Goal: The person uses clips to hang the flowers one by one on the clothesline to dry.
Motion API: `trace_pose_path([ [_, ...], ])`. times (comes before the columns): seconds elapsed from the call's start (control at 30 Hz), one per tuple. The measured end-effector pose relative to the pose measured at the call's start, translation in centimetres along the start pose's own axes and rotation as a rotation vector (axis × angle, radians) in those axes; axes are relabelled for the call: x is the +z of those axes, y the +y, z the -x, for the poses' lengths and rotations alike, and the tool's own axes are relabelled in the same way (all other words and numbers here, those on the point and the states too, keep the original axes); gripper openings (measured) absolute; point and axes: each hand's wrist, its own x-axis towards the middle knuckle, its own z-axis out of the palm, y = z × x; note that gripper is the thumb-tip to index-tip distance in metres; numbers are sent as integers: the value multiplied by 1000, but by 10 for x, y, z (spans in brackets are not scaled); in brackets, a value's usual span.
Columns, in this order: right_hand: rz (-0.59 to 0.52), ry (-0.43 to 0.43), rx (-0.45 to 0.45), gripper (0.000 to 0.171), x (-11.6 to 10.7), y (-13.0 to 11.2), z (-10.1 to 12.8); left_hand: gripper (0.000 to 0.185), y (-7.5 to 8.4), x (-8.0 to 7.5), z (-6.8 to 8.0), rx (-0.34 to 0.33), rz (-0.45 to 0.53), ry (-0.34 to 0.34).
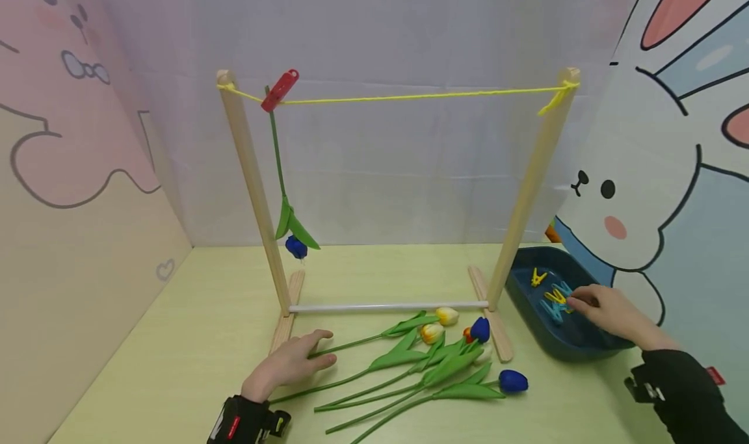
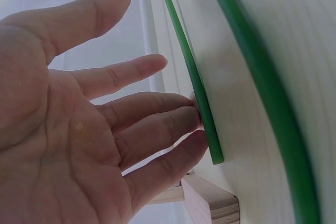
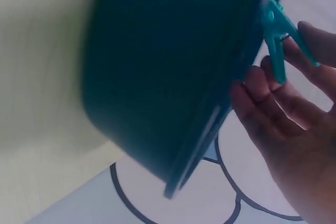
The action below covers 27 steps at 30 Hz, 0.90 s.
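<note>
My right hand [image 1: 605, 311] is over the dark blue basin [image 1: 576, 352], and in the right wrist view it pinches a teal clothespin [image 3: 277, 38] by its handles. Yellow and blue clothespins [image 1: 550, 311] lie in the basin below. Fingers spread, my left hand [image 1: 289, 365] touches the stem end of an artificial tulip [image 2: 202, 98] on the table. Several more tulips [image 1: 450, 369] with blue, yellow-white and orange heads lie beside it. A blue tulip [image 1: 296, 246] hangs head down from the yellow string [image 1: 409, 97], held by a red clip [image 1: 279, 90].
Two wooden posts [image 1: 248, 164] on flat feet carry the string, and a white rod [image 1: 389, 307] joins them at the bottom. A pale cloth backdrop [image 1: 380, 171] stands behind. A panel with a cartoon rabbit [image 1: 638, 190] rises right of the basin.
</note>
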Motion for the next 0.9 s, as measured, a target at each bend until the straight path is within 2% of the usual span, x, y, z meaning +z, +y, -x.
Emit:
trace_pose_path([
  [0.1,-37,148,-23,22,-1,1,4,55,0,1,0,-4,-4,-4],
  [0.17,-95,233,4,19,5,14,3,55,0,2,0,-9,-5,-5],
  [0.33,-175,386,104,15,44,86,-10,55,0,3,1,-25,-7,0],
  [0.4,-187,437,109,16,58,103,-17,55,0,2,1,-27,-7,2],
  [0.43,-215,450,98,16,60,103,-19,55,0,2,1,-25,-9,3],
  [0.5,-304,495,51,13,56,79,-22,55,1,2,2,-22,-13,4],
  [0.6,-485,518,-31,13,31,4,-22,54,2,1,2,-24,-20,7],
  [0.7,-604,548,-93,14,10,-68,-22,54,2,1,3,-25,-17,5],
  [0.8,-650,581,-115,19,10,-103,-28,55,2,0,2,-21,-13,7],
  [0.9,-712,579,-115,19,17,-120,-35,55,1,1,1,-10,-15,10],
])
